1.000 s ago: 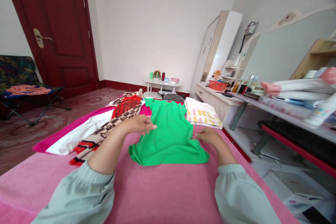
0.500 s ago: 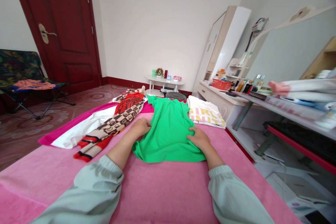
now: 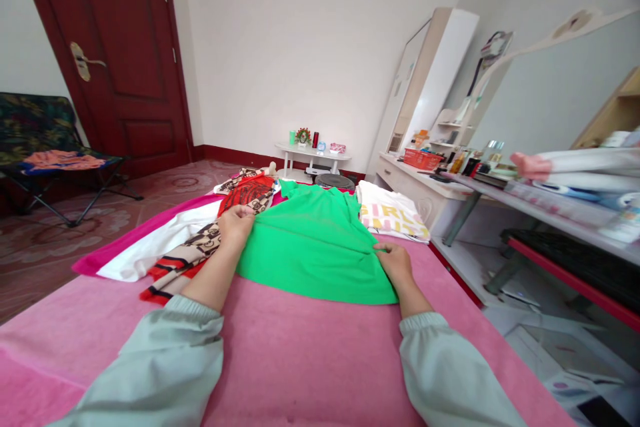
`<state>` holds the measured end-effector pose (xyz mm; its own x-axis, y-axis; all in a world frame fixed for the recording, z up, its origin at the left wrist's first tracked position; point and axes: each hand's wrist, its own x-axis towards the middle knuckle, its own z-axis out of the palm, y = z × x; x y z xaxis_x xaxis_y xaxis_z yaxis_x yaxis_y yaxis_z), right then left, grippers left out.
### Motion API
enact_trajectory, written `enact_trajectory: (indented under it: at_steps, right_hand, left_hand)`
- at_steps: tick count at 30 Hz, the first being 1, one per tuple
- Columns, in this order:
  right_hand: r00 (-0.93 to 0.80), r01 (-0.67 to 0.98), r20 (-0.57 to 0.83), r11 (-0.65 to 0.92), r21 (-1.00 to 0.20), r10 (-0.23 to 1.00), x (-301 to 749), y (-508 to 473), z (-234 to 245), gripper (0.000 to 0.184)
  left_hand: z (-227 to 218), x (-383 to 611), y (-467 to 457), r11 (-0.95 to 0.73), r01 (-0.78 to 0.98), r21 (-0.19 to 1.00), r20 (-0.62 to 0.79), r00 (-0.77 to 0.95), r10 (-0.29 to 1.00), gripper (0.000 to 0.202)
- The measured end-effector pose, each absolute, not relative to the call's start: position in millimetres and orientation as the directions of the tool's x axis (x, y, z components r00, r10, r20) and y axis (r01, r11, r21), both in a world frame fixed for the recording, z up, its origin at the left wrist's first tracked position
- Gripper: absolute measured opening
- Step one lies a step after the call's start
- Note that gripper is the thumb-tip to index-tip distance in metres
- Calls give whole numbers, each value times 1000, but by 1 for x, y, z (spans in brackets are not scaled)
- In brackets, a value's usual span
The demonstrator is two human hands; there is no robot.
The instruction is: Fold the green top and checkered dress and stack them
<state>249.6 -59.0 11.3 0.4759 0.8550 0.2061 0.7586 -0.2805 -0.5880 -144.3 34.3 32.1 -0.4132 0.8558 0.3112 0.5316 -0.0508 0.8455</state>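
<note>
Green T-shirt (image 3: 315, 247) lies spread on the pink bed cover (image 3: 300, 360), a checked garment (image 3: 210, 243) beside it. The left hand (image 3: 235, 223) pinches one side edge and the right hand (image 3: 395, 263) the other, holding it wide. Flattening likely needs even outward tension.

Left hand (image 3: 235, 221) and right hand (image 3: 395, 260) grip a green shirt (image 3: 313, 243) — spread taut on pink bedding (image 3: 310, 360).

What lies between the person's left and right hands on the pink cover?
The green shirt, spread on the pink cover; the left hand and the right hand each grip a side edge. Seen in the head view.
</note>
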Motion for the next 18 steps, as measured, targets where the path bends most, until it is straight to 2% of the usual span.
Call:
enact_trajectory:
  at_steps: [4,7,12,14,16,18]
  right_hand:
    - [451,784,169,-299,-544,876,246,-62,14,34]
    - [436,812,146,-318,-490,888,240,-64,20,33]
    - [343,912,172,-283,-297,923,218,-73,24,45]
    - [279,944,187,-233,-234,942,214,-77,23,42]
    - [225,953,191,-176,-246,955,217,-80,24,36]
    - [186,931,208,-104,-350,960,227,-84,28,36]
  left_hand:
    - [24,-142,29,-12,633,774,260,-299,918,22]
    - [23,-138,28,-54,711,701,257,-181,949,21]
    - [19,-123,15,-87,818,569,202,-37,979,20]
    - [20,-117,8,-110,867,486,217,3,976,23]
    - [26,-117,4,-161,892,423,219,72,973,28]
    - [40,-124,2,-237,893,382,168,186,968,32]
